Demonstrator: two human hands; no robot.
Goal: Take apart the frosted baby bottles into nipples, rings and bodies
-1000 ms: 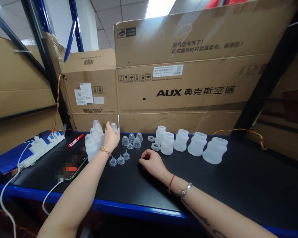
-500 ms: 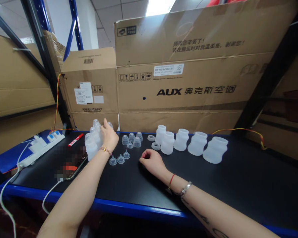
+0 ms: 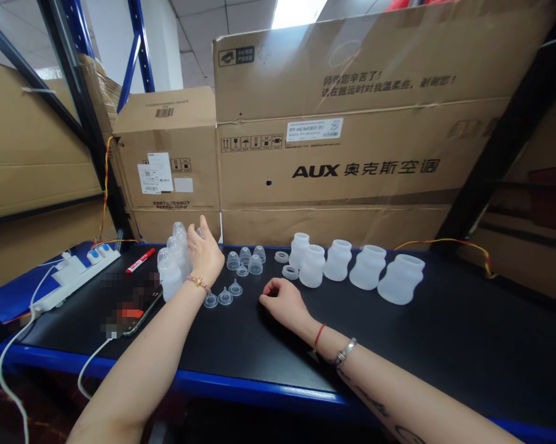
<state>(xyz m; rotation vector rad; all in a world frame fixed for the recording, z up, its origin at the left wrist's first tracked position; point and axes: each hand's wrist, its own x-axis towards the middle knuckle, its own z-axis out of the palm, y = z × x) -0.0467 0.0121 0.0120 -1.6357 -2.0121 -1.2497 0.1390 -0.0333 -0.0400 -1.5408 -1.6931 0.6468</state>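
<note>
My left hand [image 3: 205,254] is beside a cluster of capped baby bottles [image 3: 170,271], its fingers apart. Part of another bottle's clear top [image 3: 199,233] shows behind those fingers; the rest is hidden. My right hand [image 3: 284,302] rests on the black table with its fingers curled in and nothing visible in them. Between the hands are several clear dome caps [image 3: 255,264] and several silicone nipples [image 3: 225,296]. To the right stand several frosted open bottles [image 3: 311,266], with two clear rings [image 3: 290,272] next to them.
Cardboard sheets [image 3: 352,203] wall off the back of the table [image 3: 398,357]. On the left lie a red marker [image 3: 140,260], a phone [image 3: 141,311] on a white cable, and a white power strip [image 3: 81,280]. A blue edge runs along the front.
My left hand has shifted slightly right and its fingers have spread and lifted from the bottle behind them. My right hand stays in place.
</note>
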